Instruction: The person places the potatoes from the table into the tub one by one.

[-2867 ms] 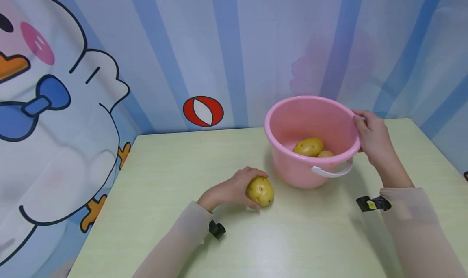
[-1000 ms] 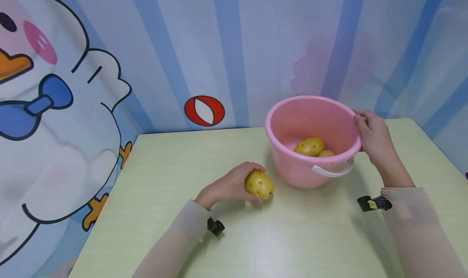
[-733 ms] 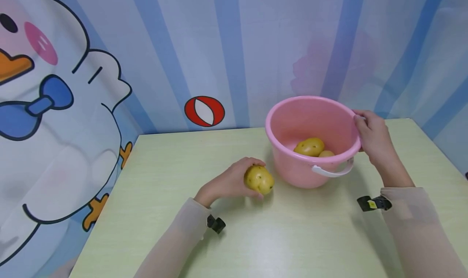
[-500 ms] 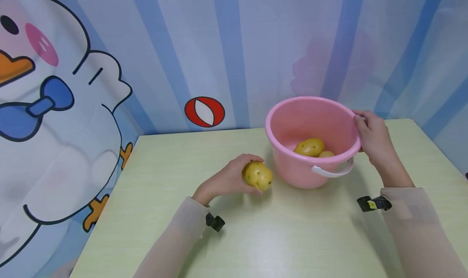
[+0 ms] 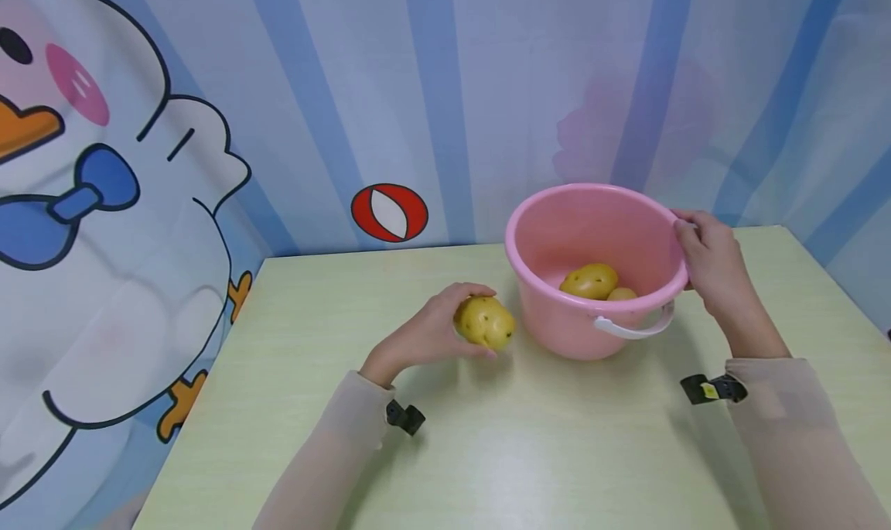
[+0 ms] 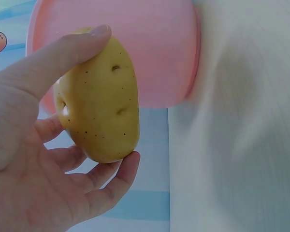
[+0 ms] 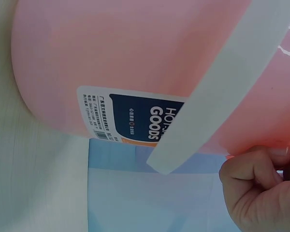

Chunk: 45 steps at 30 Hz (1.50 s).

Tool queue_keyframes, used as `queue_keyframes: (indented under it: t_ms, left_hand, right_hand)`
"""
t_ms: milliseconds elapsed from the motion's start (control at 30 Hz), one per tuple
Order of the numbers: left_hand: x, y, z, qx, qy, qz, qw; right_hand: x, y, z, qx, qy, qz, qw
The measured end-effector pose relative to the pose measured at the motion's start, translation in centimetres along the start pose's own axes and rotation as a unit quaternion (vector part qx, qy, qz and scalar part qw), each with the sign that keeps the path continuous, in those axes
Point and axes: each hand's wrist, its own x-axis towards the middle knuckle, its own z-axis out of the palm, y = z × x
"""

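Note:
My left hand (image 5: 431,329) grips a yellow potato (image 5: 486,323) just left of the bucket, a little above the table. In the left wrist view the thumb lies across one side of the potato (image 6: 99,101) and the fingertips press the other. My right hand (image 5: 713,263) holds the rim of the pink bucket (image 5: 571,325) on its right side. Close up, curled fingers of the right hand (image 7: 261,183) show at that rim. Inside the bucket lies one potato (image 5: 589,281), and part of another yellow piece (image 5: 622,293) shows beside it; the rest of the bottom is hidden.
The bucket's white handle (image 5: 629,330) hangs down at its front. A printed label (image 7: 135,118) is stuck to the bucket's side. Behind the pale table (image 5: 334,298) rises a blue striped backdrop (image 5: 487,89) with cartoon figures.
The potato in my left hand has come up off the table, moving away from the person and slightly left. My right hand and the bucket have stayed in place.

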Motion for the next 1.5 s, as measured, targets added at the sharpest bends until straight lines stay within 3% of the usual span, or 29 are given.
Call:
queue_keyframes:
  t_ms: [567, 967, 1500]
  left_hand:
    - [0.3, 0.9, -2.0, -0.01, 0.033, 0.018, 0.9993]
    - [0.7, 2.8, -4.0, 0.004, 0.052, 0.063, 0.9967]
    - [1.3, 4.3, -4.8, 0.01, 0.047, 0.082, 0.9955]
  right_hand:
    - [-0.1, 0.1, -0.1, 0.0, 0.002, 0.001, 1.0]
    - [-0.1, 0.0, -0.1, 0.007, 0.001, 0.002, 1.0]
    - [0.1, 0.1, 0.0, 0.01, 0.0, 0.005, 0.9999]
